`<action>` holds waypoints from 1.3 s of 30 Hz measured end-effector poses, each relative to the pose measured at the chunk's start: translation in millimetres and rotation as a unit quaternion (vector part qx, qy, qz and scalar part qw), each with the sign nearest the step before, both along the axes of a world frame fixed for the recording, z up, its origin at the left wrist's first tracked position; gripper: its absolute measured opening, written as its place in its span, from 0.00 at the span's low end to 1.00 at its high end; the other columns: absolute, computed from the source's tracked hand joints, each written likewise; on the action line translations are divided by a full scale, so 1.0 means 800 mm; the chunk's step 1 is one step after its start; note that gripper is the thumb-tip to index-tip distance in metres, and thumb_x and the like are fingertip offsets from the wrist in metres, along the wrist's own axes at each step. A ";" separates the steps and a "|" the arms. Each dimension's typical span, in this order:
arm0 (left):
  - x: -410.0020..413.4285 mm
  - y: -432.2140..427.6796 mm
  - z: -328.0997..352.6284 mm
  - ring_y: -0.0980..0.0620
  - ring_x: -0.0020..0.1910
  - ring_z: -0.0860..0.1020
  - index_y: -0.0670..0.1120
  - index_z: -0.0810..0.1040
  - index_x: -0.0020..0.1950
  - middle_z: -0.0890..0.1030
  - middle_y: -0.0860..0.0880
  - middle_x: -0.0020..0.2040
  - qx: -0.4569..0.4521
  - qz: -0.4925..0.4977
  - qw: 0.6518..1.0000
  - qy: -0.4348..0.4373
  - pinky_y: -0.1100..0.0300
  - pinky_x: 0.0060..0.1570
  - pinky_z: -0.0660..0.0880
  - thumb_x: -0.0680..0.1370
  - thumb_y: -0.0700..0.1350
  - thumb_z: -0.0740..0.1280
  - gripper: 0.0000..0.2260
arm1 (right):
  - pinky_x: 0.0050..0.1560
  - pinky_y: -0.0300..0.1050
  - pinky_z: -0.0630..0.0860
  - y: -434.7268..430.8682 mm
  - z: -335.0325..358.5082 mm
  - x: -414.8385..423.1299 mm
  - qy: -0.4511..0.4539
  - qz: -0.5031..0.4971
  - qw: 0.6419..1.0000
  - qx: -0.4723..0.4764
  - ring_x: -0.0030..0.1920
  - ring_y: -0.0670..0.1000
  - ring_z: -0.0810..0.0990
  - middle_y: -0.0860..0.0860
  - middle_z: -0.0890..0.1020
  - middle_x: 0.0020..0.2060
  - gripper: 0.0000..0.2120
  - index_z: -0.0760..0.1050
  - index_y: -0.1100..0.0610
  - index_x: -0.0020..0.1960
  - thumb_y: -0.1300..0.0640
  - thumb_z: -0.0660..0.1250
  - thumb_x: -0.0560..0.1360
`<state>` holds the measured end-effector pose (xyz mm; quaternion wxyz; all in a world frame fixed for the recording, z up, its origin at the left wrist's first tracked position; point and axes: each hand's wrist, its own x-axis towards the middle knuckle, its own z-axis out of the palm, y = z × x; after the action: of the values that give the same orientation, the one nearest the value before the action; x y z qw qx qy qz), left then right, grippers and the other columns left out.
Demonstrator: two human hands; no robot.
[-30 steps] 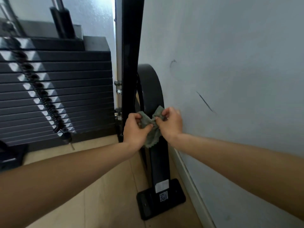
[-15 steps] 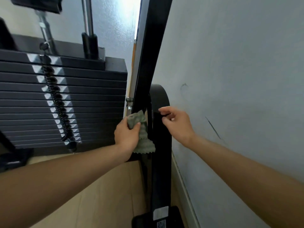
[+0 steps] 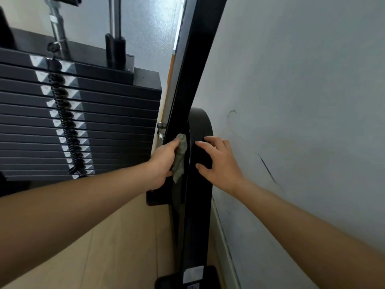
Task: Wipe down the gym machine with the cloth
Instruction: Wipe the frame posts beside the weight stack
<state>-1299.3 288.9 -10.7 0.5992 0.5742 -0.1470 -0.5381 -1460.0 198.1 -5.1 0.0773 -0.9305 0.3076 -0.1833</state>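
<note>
Since the cloth (image 3: 180,155) has gone from a two-handed bunch to the left hand (image 3: 162,163) alone, I log the regrip as finished and the wiping as under way.

Left hand: fingers curled round the wadded cloth, pressing it against the black upright (image 3: 195,69) of the gym machine (image 3: 193,226). It sits low on that post, at the edge nearer the wall (image 3: 291,101), and a tail of cloth hangs below the fist. Compared with half a second ago the wad is tighter and closer against the metal.

Right hand (image 3: 220,161): has let the cloth go. Fingers are spread and nearly straight, tips touching the curved guard (image 3: 201,126) just beside the upright. It holds nothing; I read it as a brace.

Weight stack (image 3: 104,126): left of the upright, apart from both hands.

Judgement: only a short stretch of post is covered so far. The long length above and the foot at the floor (image 3: 114,247) remain. The next stroke wants steady pressure along the post, with the loose tail kept out of the gap between upright and guard.
</note>
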 end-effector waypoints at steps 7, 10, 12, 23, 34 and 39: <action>0.000 0.013 -0.022 0.51 0.50 0.81 0.50 0.80 0.65 0.84 0.48 0.55 0.072 -0.068 0.994 -0.052 0.60 0.39 0.77 0.84 0.44 0.64 0.11 | 0.63 0.55 0.77 0.000 -0.007 -0.001 0.001 -0.007 1.000 -0.002 0.72 0.53 0.60 0.49 0.66 0.73 0.32 0.68 0.50 0.75 0.53 0.73 0.74; 0.000 0.012 -0.023 0.47 0.53 0.83 0.48 0.81 0.62 0.84 0.45 0.57 0.063 -0.052 0.997 0.003 0.57 0.42 0.79 0.84 0.45 0.63 0.10 | 0.61 0.56 0.78 -0.002 -0.008 -0.002 0.007 -0.004 1.000 -0.010 0.72 0.53 0.60 0.49 0.66 0.73 0.33 0.67 0.50 0.76 0.53 0.73 0.73; 0.005 0.007 -0.020 0.45 0.56 0.82 0.48 0.81 0.62 0.84 0.45 0.57 0.046 -0.027 0.998 0.016 0.55 0.46 0.79 0.83 0.47 0.64 0.10 | 0.62 0.56 0.77 -0.002 -0.009 -0.004 0.015 -0.001 1.000 -0.010 0.73 0.53 0.59 0.49 0.65 0.74 0.34 0.66 0.50 0.77 0.52 0.73 0.74; 0.006 0.006 0.013 0.49 0.59 0.81 0.52 0.81 0.64 0.84 0.50 0.60 -0.042 -0.002 0.998 0.037 0.50 0.54 0.78 0.82 0.52 0.64 0.13 | 0.65 0.57 0.74 -0.009 -0.006 -0.005 0.010 0.018 1.000 -0.017 0.73 0.55 0.61 0.52 0.66 0.74 0.33 0.68 0.52 0.76 0.53 0.75 0.73; -0.009 0.021 -0.017 0.40 0.56 0.80 0.47 0.78 0.62 0.82 0.43 0.58 0.077 -0.033 0.996 0.023 0.47 0.53 0.78 0.82 0.52 0.62 0.13 | 0.67 0.60 0.72 -0.011 -0.005 -0.003 0.011 0.016 0.999 -0.031 0.73 0.56 0.61 0.52 0.67 0.75 0.34 0.70 0.51 0.74 0.52 0.77 0.71; -0.011 0.013 -0.005 0.44 0.52 0.84 0.46 0.80 0.61 0.85 0.45 0.55 -0.001 0.033 0.999 0.038 0.54 0.48 0.80 0.83 0.46 0.64 0.10 | 0.68 0.59 0.71 -0.010 -0.008 -0.003 -0.001 0.017 1.000 -0.026 0.72 0.57 0.61 0.52 0.67 0.75 0.35 0.70 0.52 0.75 0.53 0.77 0.70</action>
<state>-1307.8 299.2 -14.4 0.6226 0.5574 -0.1059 -0.5389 -1462.4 190.0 -11.8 0.0562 -0.9369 0.2870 -0.1913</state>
